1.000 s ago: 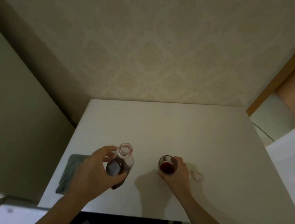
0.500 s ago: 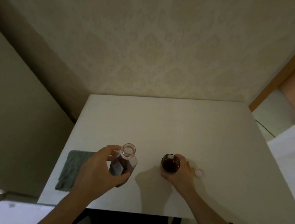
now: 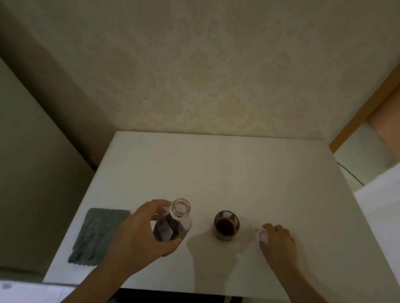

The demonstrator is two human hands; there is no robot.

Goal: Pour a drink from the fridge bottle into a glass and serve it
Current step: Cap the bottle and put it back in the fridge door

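A clear bottle with dark red drink and no cap stands near the front of the white table. My left hand grips its body from the left. Right of it stands a small glass holding dark red drink, with nothing touching it. My right hand lies further right on the table, its fingertips curled on the small white bottle cap.
A grey-green cloth lies at the table's front left corner. A patterned wall rises behind the table. A wooden door frame and a white surface are on the right.
My right hand has let go of the glass and moved right onto the cap. The bottle has been brought more upright in my left hand.
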